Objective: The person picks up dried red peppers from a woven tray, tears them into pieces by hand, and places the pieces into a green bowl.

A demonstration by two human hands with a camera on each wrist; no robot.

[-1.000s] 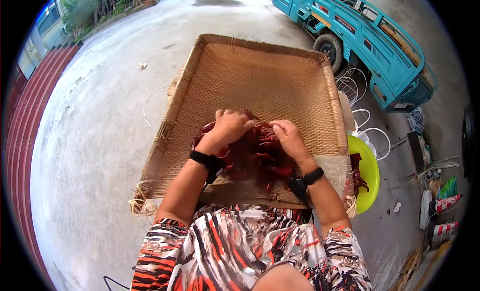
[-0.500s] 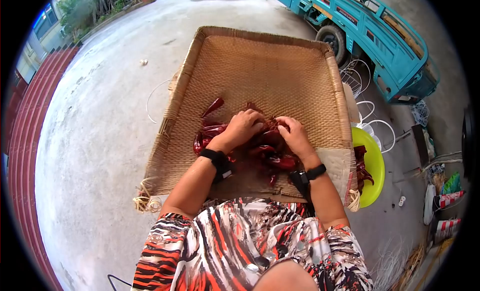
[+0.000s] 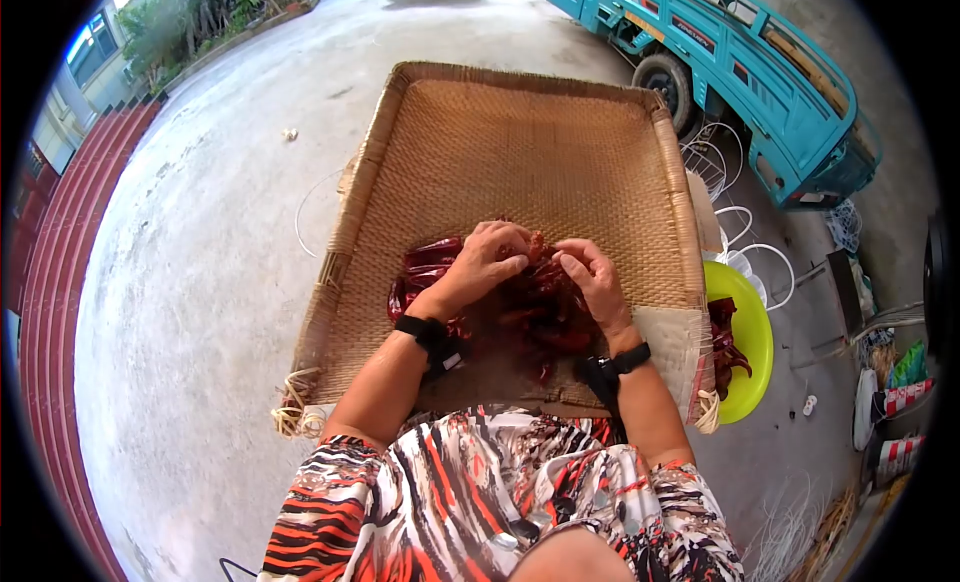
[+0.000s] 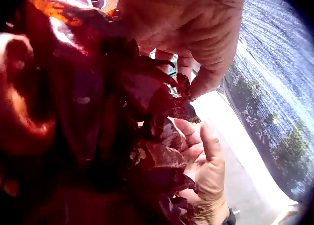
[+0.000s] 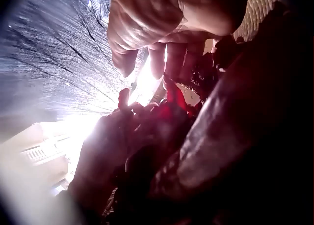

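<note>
A heap of glossy dark red chili peppers [image 3: 428, 265] lies on the near part of a woven tray [image 3: 520, 152] in the head view. My left hand [image 3: 490, 260] is over the middle of this heap. In the left wrist view, the thumb and fingers of my left hand [image 4: 186, 28] pinch the shrivelled dark end of a chili pepper [image 4: 184, 85]. My right hand [image 3: 592, 277] lies just right of it, with fingers loosely bent among the peppers. The right wrist view shows the thumb of my right hand [image 5: 162, 18] apart from its fingers, whose tips touch the peppers.
A yellow-green basin [image 3: 745, 357] with more red peppers stands right of the tray. Beyond it are white looped wires [image 3: 765, 262] and a teal cargo tricycle [image 3: 740, 92]. Red steps [image 3: 80, 242] run along the left. Concrete ground [image 3: 210, 252] surrounds the tray.
Half a second ago one pepper pointed up, apart from the heap's upper left; now it lies lower, against the others. Both hands have stayed close together over the heap, with small finger movements.
</note>
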